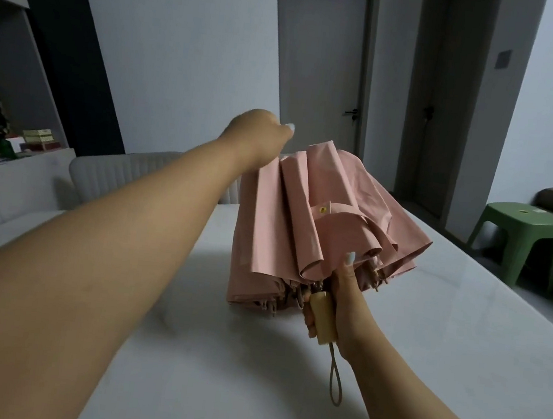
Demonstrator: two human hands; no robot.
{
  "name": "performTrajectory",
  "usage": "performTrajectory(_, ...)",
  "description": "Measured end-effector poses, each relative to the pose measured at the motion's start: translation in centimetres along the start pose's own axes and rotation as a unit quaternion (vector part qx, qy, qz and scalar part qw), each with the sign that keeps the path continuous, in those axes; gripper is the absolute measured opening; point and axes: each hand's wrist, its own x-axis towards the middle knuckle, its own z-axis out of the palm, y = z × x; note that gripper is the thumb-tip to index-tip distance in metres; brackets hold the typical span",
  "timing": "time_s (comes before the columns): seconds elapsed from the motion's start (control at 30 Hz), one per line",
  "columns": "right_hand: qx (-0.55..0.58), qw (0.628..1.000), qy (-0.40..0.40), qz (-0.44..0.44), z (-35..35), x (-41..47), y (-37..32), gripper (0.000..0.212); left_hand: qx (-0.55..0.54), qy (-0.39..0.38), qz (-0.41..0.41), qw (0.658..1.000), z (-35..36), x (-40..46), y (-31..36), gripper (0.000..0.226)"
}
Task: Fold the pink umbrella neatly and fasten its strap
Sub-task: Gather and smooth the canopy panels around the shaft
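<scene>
White tabletop fills the head view, with a grey door and a green stool far beyond my hands. My right hand is wrapped around the wooden handle, holding the pink umbrella collapsed but loose just above it, strap unfastened. My left hand is curled at the umbrella's far tip; whether it grips the cloth I cannot tell.

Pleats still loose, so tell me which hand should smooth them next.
Left hand: it is at the top of the pink fabric folding umbrella, while the right hand grips the pale wooden handle.
</scene>
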Motion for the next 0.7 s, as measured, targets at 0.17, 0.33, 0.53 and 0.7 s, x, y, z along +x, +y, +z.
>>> performTrajectory(0.17, 0.002, 1.0, -0.01, -0.013, 0.1, -0.4, -0.2, 0.095, 0.052, -0.114, -0.041, 0.991, 0.8, 1.9, 0.4, 0.064)
performTrajectory(0.33, 0.014, 1.0, -0.016, -0.02, 0.2, -0.4, -0.1, 0.101, 0.018, -0.13, -0.063, 0.989, 0.7, 2.2, 0.4, 0.067)
performTrajectory(0.53, 0.012, 0.999, -0.033, -0.03, 0.3, -0.7, -0.1, 0.106, -0.018, -0.144, -0.074, 0.987, 0.3, 2.7, -0.5, 0.061)
performTrajectory(0.7, 0.011, 0.999, -0.044, -0.025, 0.3, -0.9, -0.2, 0.092, -0.177, -0.106, -0.081, 0.975, -0.1, 3.0, -0.9, 0.043)
